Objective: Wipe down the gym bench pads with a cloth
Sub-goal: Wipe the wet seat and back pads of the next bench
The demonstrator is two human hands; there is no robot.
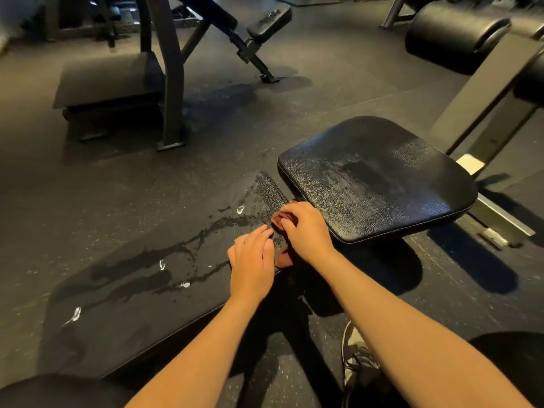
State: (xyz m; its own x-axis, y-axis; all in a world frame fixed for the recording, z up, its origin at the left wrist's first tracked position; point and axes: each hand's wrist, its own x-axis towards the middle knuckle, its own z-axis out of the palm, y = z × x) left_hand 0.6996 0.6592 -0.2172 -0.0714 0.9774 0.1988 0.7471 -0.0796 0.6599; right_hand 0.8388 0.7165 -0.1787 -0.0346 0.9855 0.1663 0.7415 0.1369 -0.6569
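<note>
At the upper left stands a dark flat padded bench on a curved steel frame [103, 81], well apart from the hands, on the speckled black rubber floor [88, 184]. Below it, the long black vinyl bench pad [132, 290] runs from the lower left corner up toward the middle. Dark wet streaks [188, 245] wander along its surface, with a few small white flecks [75, 315] among them.

The left hand [253, 269] lies palm down on the upper end of this pad, fingers straight and close together. Its grip is slack and holds nothing, and the fingertips reach up just beside the cloth.

The rust-brown cloth [278, 221] is bunched at the upper right edge of the long pad, by the gap where it meets the seat. Part of it hangs down over the pad's edge between the two hands.

The right hand [306, 231] rests on top of the cloth, its fingers curled over the folds, so its grip is closed round the fabric and presses it against the pad.

To the right, the black textured seat pad [376, 178] tilts slightly and shows a dull, smeared sheen across its top. Its near corner sits just beside the right hand.

Lower right, a grey laced shoe [357, 357] stands on the floor between the forearms. At the upper right lie black cylindrical roller pads [456, 28] on a grey frame.
</note>
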